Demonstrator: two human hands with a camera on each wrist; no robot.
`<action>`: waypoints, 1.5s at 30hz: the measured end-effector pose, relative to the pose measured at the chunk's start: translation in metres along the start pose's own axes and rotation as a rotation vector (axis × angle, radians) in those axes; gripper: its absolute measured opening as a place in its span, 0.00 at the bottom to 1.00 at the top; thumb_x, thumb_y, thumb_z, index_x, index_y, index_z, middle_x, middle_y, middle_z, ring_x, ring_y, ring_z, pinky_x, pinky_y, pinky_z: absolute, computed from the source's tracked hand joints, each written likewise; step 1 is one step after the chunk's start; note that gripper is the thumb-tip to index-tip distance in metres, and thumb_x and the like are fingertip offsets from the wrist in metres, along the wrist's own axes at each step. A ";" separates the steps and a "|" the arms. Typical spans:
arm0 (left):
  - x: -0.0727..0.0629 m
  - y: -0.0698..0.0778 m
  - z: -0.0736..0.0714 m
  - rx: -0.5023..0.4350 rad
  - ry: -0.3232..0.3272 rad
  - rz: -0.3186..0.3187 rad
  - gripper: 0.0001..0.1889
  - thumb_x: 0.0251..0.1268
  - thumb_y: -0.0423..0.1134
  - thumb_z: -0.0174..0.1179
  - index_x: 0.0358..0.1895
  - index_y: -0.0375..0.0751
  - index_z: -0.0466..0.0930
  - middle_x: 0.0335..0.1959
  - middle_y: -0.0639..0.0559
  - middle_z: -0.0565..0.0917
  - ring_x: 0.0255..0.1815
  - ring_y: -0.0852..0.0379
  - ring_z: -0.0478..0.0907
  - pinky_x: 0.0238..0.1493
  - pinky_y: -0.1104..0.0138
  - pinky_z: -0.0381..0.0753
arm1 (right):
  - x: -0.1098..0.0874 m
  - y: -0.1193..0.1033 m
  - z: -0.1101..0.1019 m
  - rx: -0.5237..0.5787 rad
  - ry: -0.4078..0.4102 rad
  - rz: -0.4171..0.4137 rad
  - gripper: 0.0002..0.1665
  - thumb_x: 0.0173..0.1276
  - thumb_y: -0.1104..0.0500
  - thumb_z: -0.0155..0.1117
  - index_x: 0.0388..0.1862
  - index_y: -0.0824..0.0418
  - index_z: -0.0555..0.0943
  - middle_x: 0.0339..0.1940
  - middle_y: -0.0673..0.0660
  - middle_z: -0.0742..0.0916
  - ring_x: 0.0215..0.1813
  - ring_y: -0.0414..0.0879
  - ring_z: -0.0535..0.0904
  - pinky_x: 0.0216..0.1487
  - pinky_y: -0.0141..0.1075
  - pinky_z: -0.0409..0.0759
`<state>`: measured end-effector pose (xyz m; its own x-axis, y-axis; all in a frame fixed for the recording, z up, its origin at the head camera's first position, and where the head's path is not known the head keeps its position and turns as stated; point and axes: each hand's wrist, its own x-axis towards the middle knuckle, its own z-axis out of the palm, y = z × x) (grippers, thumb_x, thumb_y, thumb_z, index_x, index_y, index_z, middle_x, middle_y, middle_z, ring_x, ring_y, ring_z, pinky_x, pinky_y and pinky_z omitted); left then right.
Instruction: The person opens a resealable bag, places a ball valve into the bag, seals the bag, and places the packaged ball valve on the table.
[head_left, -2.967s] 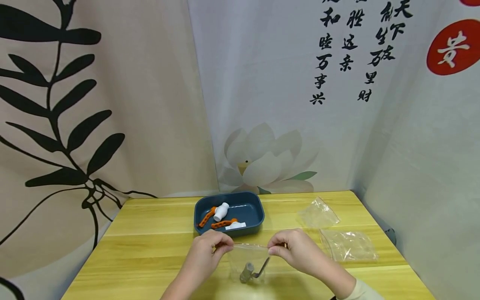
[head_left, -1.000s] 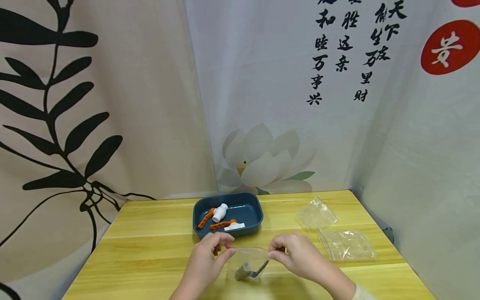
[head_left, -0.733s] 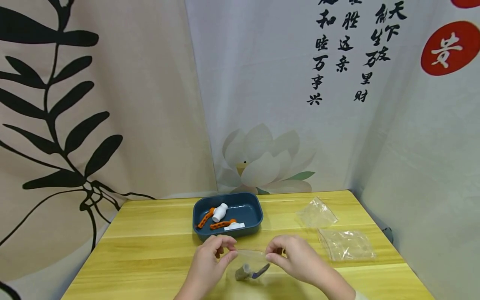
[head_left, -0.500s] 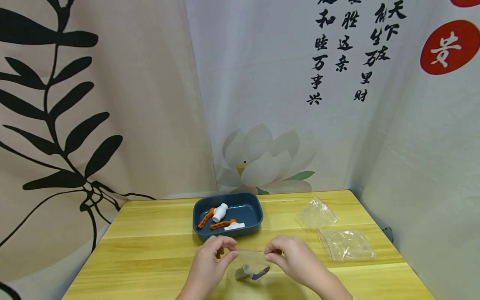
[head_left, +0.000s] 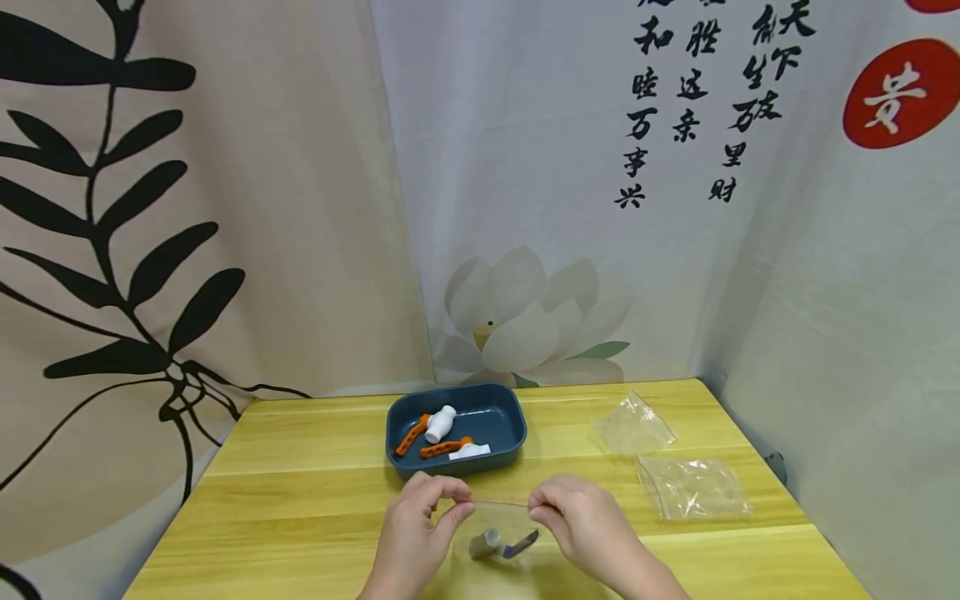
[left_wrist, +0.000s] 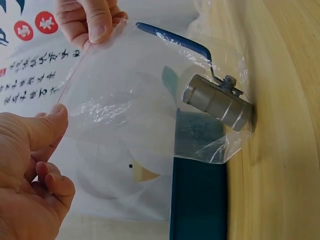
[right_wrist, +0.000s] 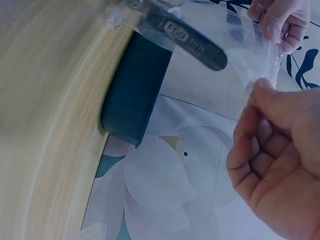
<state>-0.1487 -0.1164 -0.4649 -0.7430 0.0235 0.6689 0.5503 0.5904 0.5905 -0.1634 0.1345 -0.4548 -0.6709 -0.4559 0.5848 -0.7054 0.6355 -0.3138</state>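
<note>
A clear zip bag (left_wrist: 110,115) hangs between my two hands, its top edge stretched taut. Inside, at the bottom, lies a metal ball valve (left_wrist: 215,102) with a dark blue lever (left_wrist: 175,39), which leans up toward the right-hand corner of the bag. My left hand (head_left: 416,533) pinches the left end of the top edge between thumb and index finger. At the other end, the thumb and fingers of my right hand (head_left: 588,533) pinch the edge. In the right wrist view, lettering shows on the lever.
Behind the hands stands a dark blue tray (head_left: 512,446). It holds a white valve (head_left: 440,424) with an orange handle and another white valve (head_left: 470,452), also orange-handled. Two more clear bags, one farther (head_left: 637,425) and one nearer (head_left: 693,490), lie on the wooden table's right side.
Both hands have come slightly lower in the head view, with the bag's top edge. My right hand has shifted a little left, closer to my left. The pinch on both ends stays.
</note>
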 end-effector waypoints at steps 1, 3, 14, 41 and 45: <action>0.000 0.000 0.000 0.009 0.003 0.011 0.19 0.46 0.28 0.83 0.35 0.57 0.87 0.31 0.71 0.83 0.31 0.73 0.64 0.27 0.78 0.68 | 0.000 0.000 0.000 -0.009 0.013 -0.015 0.10 0.66 0.60 0.78 0.33 0.47 0.84 0.33 0.37 0.87 0.35 0.28 0.78 0.36 0.26 0.79; 0.000 0.001 0.000 0.026 -0.002 0.032 0.18 0.47 0.29 0.83 0.35 0.55 0.88 0.31 0.71 0.84 0.31 0.74 0.65 0.27 0.78 0.67 | 0.000 0.001 0.001 -0.029 0.038 -0.047 0.10 0.65 0.60 0.79 0.33 0.47 0.84 0.32 0.38 0.87 0.35 0.28 0.78 0.36 0.25 0.78; 0.002 0.005 -0.003 0.017 -0.154 -0.020 0.13 0.57 0.35 0.80 0.33 0.62 0.88 0.33 0.78 0.82 0.37 0.71 0.70 0.33 0.76 0.72 | 0.001 -0.001 0.001 -0.050 0.046 -0.081 0.10 0.65 0.60 0.78 0.34 0.48 0.84 0.31 0.38 0.87 0.35 0.30 0.79 0.37 0.26 0.79; 0.000 0.003 0.006 0.061 -0.119 0.102 0.14 0.55 0.34 0.81 0.33 0.60 0.88 0.34 0.76 0.83 0.37 0.72 0.70 0.34 0.77 0.72 | 0.005 -0.005 -0.002 -0.040 0.001 -0.057 0.11 0.65 0.61 0.79 0.34 0.47 0.84 0.32 0.38 0.86 0.36 0.30 0.78 0.37 0.28 0.79; 0.000 0.003 0.006 0.058 -0.119 0.098 0.14 0.55 0.34 0.81 0.33 0.61 0.88 0.33 0.76 0.82 0.36 0.72 0.70 0.33 0.77 0.72 | 0.005 -0.006 -0.003 -0.039 -0.022 -0.038 0.10 0.66 0.60 0.78 0.34 0.47 0.84 0.32 0.38 0.87 0.37 0.30 0.79 0.37 0.29 0.80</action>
<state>-0.1496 -0.1092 -0.4656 -0.7286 0.1765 0.6618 0.6019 0.6261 0.4957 -0.1625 0.1301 -0.4479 -0.6491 -0.4932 0.5792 -0.7212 0.6412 -0.2623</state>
